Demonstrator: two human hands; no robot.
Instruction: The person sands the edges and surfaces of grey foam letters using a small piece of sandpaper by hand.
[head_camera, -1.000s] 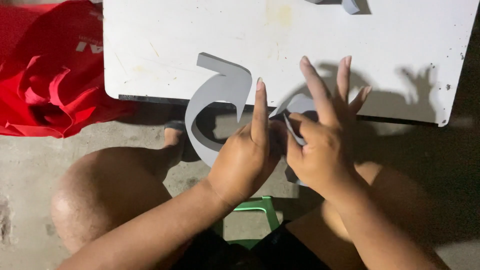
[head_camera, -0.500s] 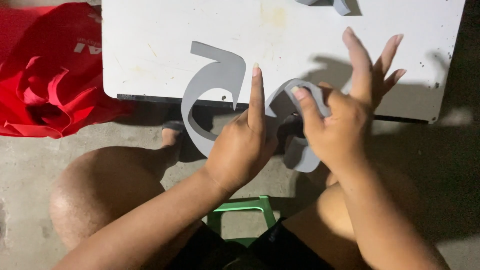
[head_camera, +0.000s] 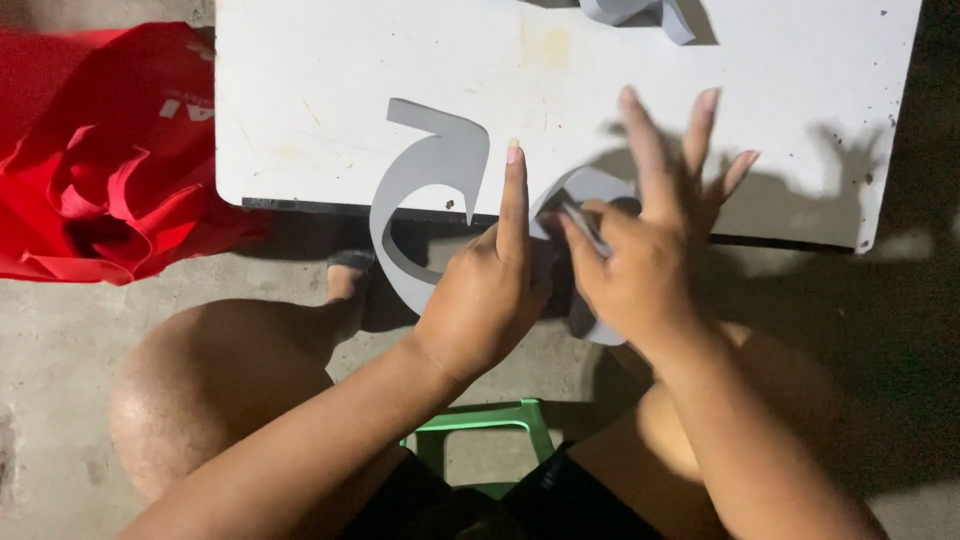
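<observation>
A flat grey curved cut-out hangs half over the near edge of a white table. My left hand grips its right-hand part, index finger pointing straight up. My right hand pinches a thin grey strip against the cut-out's rounded right end with thumb and forefinger, the other fingers spread over the table edge.
A second grey piece lies at the table's far edge. Red cloth is heaped on the concrete floor at left. My bare knees and a green stool are below the table edge.
My right hand swung out to the right, then came back left and lower onto the strip. The cut-out and my left hand stayed almost still.
</observation>
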